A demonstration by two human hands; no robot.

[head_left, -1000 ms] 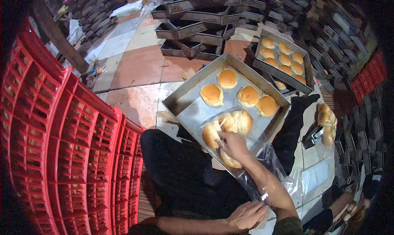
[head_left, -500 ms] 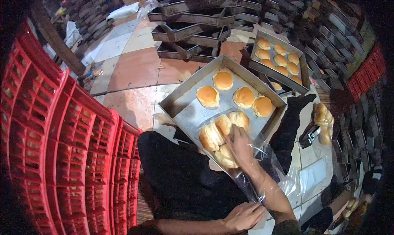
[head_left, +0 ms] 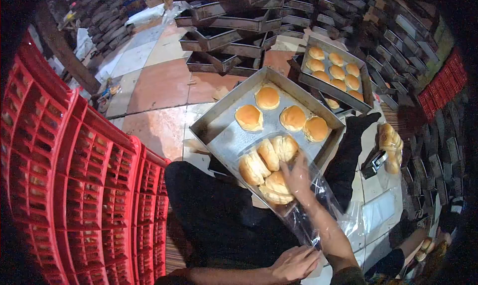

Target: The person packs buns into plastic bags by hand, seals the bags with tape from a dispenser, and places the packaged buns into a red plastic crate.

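A clear plastic bag (head_left: 318,213) lies over the near corner of a metal baking tray (head_left: 219,141), with several golden buns (head_left: 269,154) inside. My right hand (head_left: 298,179) reaches into the bag, fingers apart and touching the buns at its near right side. Near my lap, my left hand (head_left: 295,263) is closed on the gathered edge of the bag. Beyond the bag, several loose buns (head_left: 293,118) sit on the tray, golden side up. The fingertips of my left hand are partly hidden.
Red plastic crates (head_left: 94,185) stand at my left. A second tray of buns (head_left: 368,88) is behind on the right. Packed buns (head_left: 391,145) lie on the floor beside a metal dispenser-like object (head_left: 376,164). Stacked dark pans (head_left: 224,31) rise behind. Another person's arm (head_left: 413,245) shows lower right.
Inside the bag, my right hand has shifted slightly down and right, its fingers coming away from the upper buns. The buns there have shifted a little. My left hand stays in place.
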